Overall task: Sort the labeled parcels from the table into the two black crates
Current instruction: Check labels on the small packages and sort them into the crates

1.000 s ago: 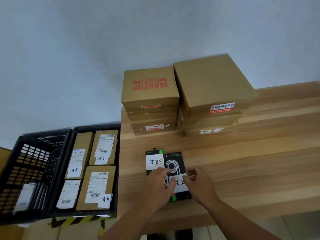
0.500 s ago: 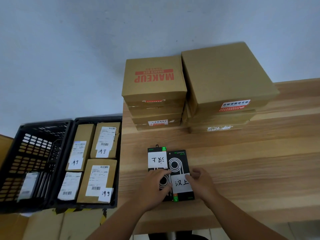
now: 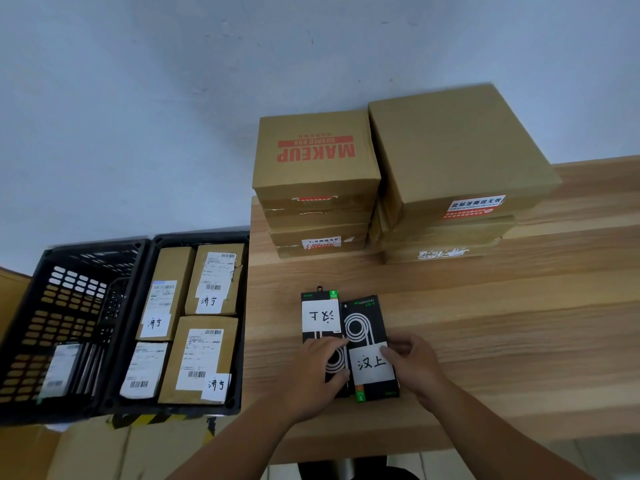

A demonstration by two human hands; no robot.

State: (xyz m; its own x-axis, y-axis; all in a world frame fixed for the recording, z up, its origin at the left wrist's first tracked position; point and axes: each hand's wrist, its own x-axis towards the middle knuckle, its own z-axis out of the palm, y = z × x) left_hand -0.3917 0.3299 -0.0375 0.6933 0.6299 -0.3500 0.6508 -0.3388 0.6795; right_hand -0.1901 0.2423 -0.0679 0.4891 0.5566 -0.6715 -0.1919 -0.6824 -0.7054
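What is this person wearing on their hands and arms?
Nothing visible: the left hand and right hand are bare, without gloves, watch or bracelet, and no sleeve covers the part of either arm in view.

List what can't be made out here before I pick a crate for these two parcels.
All head view.
1. Left parcel, lower half: covered by left hand.
2. Left hand's hold: grip or mere press, hidden beneath it.
3. Right parcel, right edge: under right hand.
4. Left crate contents: dark and blurred.
5. Right crate label print: too small.
6. Lower boxes: tops covered by boxes above.
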